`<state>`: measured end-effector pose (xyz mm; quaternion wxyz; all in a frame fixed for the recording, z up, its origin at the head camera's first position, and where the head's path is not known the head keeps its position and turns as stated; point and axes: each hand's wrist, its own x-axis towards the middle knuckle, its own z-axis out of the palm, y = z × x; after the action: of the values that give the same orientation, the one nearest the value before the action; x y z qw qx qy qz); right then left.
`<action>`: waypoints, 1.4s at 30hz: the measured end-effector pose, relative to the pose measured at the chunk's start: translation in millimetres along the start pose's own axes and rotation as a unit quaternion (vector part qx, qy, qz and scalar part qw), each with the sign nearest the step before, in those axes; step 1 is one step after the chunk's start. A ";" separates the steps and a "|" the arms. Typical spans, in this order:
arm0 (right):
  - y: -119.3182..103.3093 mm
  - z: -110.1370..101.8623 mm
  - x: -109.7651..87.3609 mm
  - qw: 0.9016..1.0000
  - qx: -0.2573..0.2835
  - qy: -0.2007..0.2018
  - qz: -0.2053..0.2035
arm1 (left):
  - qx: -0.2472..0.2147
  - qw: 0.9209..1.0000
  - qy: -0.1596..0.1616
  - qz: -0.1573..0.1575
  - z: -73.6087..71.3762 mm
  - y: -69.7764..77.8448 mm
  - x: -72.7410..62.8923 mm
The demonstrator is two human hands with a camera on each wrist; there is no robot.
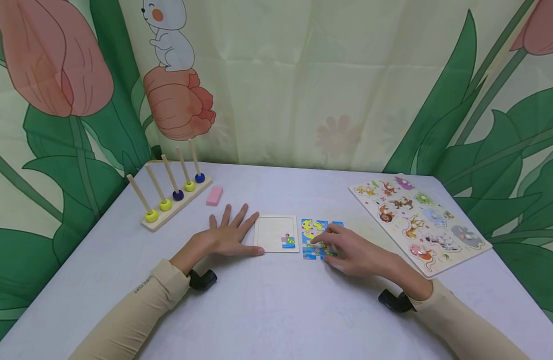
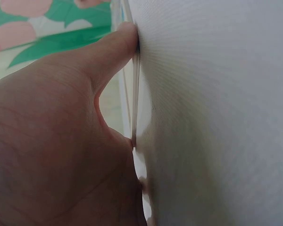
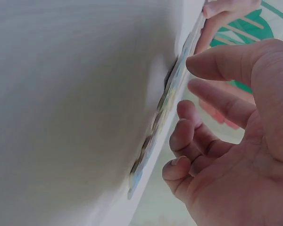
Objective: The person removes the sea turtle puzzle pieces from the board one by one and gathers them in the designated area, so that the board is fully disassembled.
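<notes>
A square, white-rimmed puzzle tray point(image 1: 268, 231) lies flat in the middle of the table. Joined puzzle pieces point(image 1: 288, 242) in blue, green and pink occupy its lower right corner. My left hand point(image 1: 231, 239) has its fingers spread on the table to the left, the thumb resting on the tray's near left corner. Right of the tray, more puzzle pieces point(image 1: 309, 228), blue and yellow, lie side by side. Over them hovers my right hand point(image 1: 353, 251); in the right wrist view its thumb and index finger stand apart, the other fingers loosely bent, with nothing between them.
A wooden peg stand point(image 1: 170, 207) with yellow and blue beads stands at the back left. Beside it lies a pink block point(image 1: 215, 196). On the right is a large animal peg board point(image 1: 402, 220). A printed curtain point(image 1: 276, 85) hangs behind the table.
</notes>
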<state>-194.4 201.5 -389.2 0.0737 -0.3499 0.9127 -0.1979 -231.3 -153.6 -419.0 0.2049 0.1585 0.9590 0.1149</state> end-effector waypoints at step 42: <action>-28.8 6.4 67.5 0.999 0.008 -0.044 -0.005 | 0.009 1.000 -0.005 -0.003 -1.0 0.9 -1.3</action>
<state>-225.4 134.9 -382.9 0.1154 -0.3621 0.9053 -0.1899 -230.3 -153.4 -417.4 0.2087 0.1578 0.9594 0.1052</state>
